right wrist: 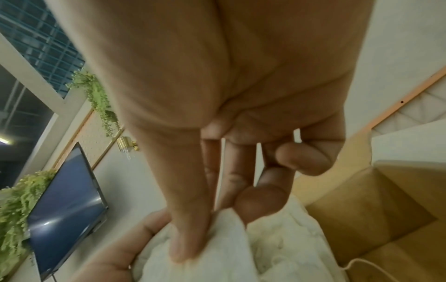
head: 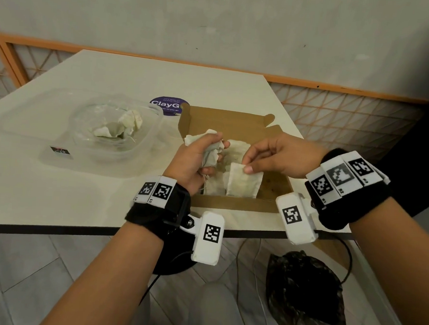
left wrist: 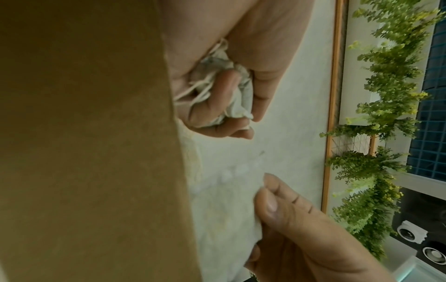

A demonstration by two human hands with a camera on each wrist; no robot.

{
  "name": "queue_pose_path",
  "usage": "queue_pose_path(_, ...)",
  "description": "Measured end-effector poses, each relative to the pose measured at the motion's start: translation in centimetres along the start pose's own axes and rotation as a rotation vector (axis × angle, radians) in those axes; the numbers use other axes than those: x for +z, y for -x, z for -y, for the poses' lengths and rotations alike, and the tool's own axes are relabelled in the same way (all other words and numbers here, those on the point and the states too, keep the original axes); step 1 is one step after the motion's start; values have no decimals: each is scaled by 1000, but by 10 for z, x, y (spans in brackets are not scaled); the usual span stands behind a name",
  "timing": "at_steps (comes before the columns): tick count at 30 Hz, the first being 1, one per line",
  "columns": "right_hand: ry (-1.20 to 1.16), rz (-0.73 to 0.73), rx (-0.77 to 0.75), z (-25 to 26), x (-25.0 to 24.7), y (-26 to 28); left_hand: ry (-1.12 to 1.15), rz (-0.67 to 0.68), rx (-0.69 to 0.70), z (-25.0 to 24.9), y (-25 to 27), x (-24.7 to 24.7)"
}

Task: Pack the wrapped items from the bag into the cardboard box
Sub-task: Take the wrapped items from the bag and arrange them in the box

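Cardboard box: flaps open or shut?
Open. The box has its lid flap folded back toward the wall, its inside shows, and flat white packets lie in it.

I see one open cardboard box point(head: 236, 123) on one table point(head: 54, 189), and about three flat white sachets lie in it, though they overlap. My right hand point(head: 277, 154) pinches one sachet point(head: 245, 182). My left hand point(head: 195, 161) grips one crumpled bunch point(head: 212, 154), number unclear. One clear plastic bag point(head: 84, 127) holds roughly three more. One black bag point(head: 303, 295) sits on the floor.
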State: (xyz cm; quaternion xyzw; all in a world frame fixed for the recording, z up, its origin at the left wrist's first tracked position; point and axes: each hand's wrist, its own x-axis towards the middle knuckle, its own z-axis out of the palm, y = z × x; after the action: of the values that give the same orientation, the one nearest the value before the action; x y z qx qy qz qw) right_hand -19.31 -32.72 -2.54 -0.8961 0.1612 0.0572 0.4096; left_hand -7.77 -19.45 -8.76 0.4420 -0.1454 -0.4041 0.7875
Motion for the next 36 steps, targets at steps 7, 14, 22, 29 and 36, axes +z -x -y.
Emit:
queue_pose_path(7,203,-59,56,-8,13,-21,-14,0,3,-1,1,0)
queue_pose_path(14,105,-199,5,-6,16,-1,22,1,-68,-1,-3,-1)
queue_pose_path(22,-325,-460,-50,-15,41,-3,129,24,-200,-4,2,1)
queue_pose_path(29,-77,-434,-111,7,41,-22,33,127,-211,-5,8,6)
queue_pose_path(36,-379,-595,-216,6,33,-21,13,136,-171,-7,7,5)
